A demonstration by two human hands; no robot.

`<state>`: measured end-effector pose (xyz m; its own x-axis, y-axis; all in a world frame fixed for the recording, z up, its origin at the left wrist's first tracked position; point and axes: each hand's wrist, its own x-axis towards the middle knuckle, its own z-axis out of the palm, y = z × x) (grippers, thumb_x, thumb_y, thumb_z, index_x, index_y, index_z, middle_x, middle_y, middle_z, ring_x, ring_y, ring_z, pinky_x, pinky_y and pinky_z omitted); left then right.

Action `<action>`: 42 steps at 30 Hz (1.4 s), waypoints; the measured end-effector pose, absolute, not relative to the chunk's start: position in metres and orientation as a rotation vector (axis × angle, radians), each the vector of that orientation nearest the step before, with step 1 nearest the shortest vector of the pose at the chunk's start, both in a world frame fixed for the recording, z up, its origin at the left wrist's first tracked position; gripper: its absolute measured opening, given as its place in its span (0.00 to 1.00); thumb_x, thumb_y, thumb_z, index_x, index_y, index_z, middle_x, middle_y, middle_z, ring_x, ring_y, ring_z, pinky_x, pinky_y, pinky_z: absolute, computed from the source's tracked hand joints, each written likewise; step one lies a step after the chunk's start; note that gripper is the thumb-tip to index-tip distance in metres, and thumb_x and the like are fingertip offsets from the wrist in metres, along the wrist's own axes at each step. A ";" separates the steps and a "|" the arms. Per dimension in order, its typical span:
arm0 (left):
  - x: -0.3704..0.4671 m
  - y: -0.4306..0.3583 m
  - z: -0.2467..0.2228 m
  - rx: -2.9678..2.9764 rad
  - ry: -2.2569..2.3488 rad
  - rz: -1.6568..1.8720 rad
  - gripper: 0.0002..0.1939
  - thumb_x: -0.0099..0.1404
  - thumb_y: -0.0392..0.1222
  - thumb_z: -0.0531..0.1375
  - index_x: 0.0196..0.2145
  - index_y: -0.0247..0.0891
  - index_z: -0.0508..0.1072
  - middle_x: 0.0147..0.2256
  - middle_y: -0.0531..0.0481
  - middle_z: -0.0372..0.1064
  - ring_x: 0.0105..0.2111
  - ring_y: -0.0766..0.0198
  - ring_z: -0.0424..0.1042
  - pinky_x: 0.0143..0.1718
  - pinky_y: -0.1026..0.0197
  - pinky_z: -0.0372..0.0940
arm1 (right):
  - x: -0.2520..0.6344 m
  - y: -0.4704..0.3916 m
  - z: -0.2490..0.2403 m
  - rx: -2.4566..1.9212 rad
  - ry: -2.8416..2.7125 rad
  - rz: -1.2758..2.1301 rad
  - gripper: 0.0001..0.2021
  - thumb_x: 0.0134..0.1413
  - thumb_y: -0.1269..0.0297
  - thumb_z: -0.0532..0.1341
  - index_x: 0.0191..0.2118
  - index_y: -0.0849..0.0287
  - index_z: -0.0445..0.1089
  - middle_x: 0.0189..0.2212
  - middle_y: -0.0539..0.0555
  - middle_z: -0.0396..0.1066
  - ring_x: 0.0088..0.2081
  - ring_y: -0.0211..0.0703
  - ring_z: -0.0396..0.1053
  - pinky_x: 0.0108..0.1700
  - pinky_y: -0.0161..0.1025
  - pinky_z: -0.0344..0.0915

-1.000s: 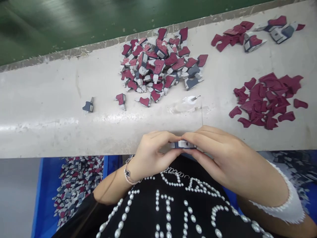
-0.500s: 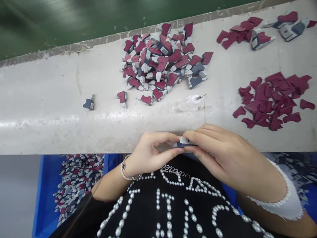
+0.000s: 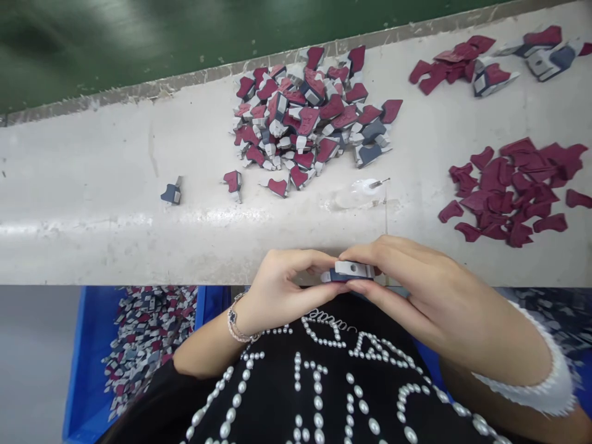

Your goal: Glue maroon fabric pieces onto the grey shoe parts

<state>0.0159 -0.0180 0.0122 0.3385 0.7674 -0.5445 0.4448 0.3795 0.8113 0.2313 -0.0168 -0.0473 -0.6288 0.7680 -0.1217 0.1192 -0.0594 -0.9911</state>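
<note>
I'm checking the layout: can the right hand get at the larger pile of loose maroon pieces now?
Probably yes: the larger maroon pile lies beyond the right hand, nothing visible between. But that hand is holding a grey-and-blue part with the left hand.

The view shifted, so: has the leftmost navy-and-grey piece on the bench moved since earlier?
No: the navy-and-grey piece keeps its place against the faint streak on the bench.
</note>
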 end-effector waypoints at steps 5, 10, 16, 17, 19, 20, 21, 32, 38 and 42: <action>0.015 -0.022 0.008 1.260 1.305 0.276 0.08 0.62 0.35 0.69 0.40 0.33 0.77 0.33 0.48 0.76 0.32 0.66 0.75 0.33 0.66 0.72 | 0.232 -0.019 -0.055 -0.859 -1.747 1.729 0.13 0.70 0.67 0.54 0.56 0.54 0.66 0.42 0.50 0.73 0.42 0.37 0.71 0.43 0.35 0.68; 0.014 -0.033 0.001 1.227 1.407 0.288 0.07 0.65 0.38 0.67 0.40 0.34 0.77 0.34 0.47 0.77 0.32 0.66 0.76 0.33 0.65 0.71 | 0.224 -0.019 -0.064 -0.867 -1.712 1.831 0.12 0.71 0.66 0.52 0.56 0.55 0.65 0.45 0.53 0.72 0.45 0.40 0.71 0.45 0.39 0.68; -0.018 -0.003 -0.012 1.340 1.674 0.061 0.16 0.65 0.51 0.67 0.40 0.35 0.76 0.32 0.49 0.75 0.32 0.63 0.74 0.34 0.60 0.68 | 0.241 -0.012 -0.099 -1.295 -1.632 1.939 0.24 0.65 0.41 0.56 0.49 0.58 0.60 0.35 0.54 0.69 0.34 0.43 0.70 0.34 0.41 0.68; -0.023 0.006 -0.014 1.488 1.667 0.008 0.14 0.66 0.51 0.66 0.40 0.36 0.77 0.34 0.49 0.75 0.34 0.62 0.74 0.37 0.58 0.67 | 0.241 -0.009 -0.108 -1.401 -1.629 1.851 0.28 0.62 0.38 0.57 0.52 0.58 0.61 0.37 0.56 0.69 0.36 0.46 0.71 0.35 0.43 0.69; -0.029 0.022 -0.015 1.815 1.676 -0.131 0.13 0.66 0.51 0.66 0.40 0.39 0.77 0.40 0.48 0.75 0.41 0.59 0.73 0.46 0.53 0.64 | 0.235 -0.002 -0.126 -1.511 -1.605 1.693 0.35 0.58 0.36 0.60 0.60 0.58 0.59 0.46 0.61 0.69 0.43 0.52 0.71 0.41 0.48 0.70; -0.032 0.029 -0.014 1.946 1.726 -0.190 0.14 0.65 0.52 0.67 0.41 0.40 0.77 0.43 0.48 0.74 0.44 0.57 0.72 0.49 0.50 0.62 | 0.230 0.002 -0.133 -1.493 -1.593 1.664 0.37 0.58 0.37 0.61 0.62 0.58 0.59 0.51 0.63 0.67 0.47 0.54 0.70 0.45 0.50 0.70; -0.035 0.035 -0.012 2.032 1.813 -0.234 0.15 0.65 0.54 0.66 0.42 0.41 0.77 0.45 0.48 0.73 0.47 0.55 0.71 0.51 0.49 0.60 | 0.225 0.006 -0.139 -1.441 -1.581 1.670 0.35 0.58 0.38 0.62 0.63 0.57 0.60 0.55 0.63 0.66 0.51 0.55 0.69 0.48 0.51 0.70; -0.165 0.058 0.024 1.826 2.538 -0.394 0.18 0.66 0.41 0.59 0.49 0.27 0.74 0.48 0.32 0.71 0.53 0.42 0.69 0.60 0.40 0.61 | 0.239 0.005 -0.131 -1.054 -1.199 1.981 0.23 0.68 0.48 0.57 0.62 0.51 0.61 0.50 0.56 0.72 0.49 0.45 0.72 0.51 0.37 0.70; -0.110 0.026 0.015 1.491 2.253 0.312 0.23 0.66 0.53 0.64 0.54 0.39 0.70 0.52 0.41 0.72 0.53 0.52 0.74 0.50 0.53 0.73 | 0.263 -0.005 -0.106 -0.962 -1.196 1.796 0.18 0.62 0.59 0.65 0.57 0.43 0.67 0.44 0.51 0.72 0.41 0.38 0.73 0.43 0.31 0.71; -0.033 -0.011 -0.002 0.852 1.635 0.525 0.19 0.70 0.51 0.63 0.51 0.39 0.67 0.52 0.42 0.71 0.49 0.57 0.76 0.47 0.60 0.74 | 0.282 -0.013 -0.098 -1.074 -1.173 1.712 0.15 0.52 0.61 0.72 0.46 0.45 0.74 0.39 0.51 0.74 0.39 0.40 0.75 0.40 0.30 0.71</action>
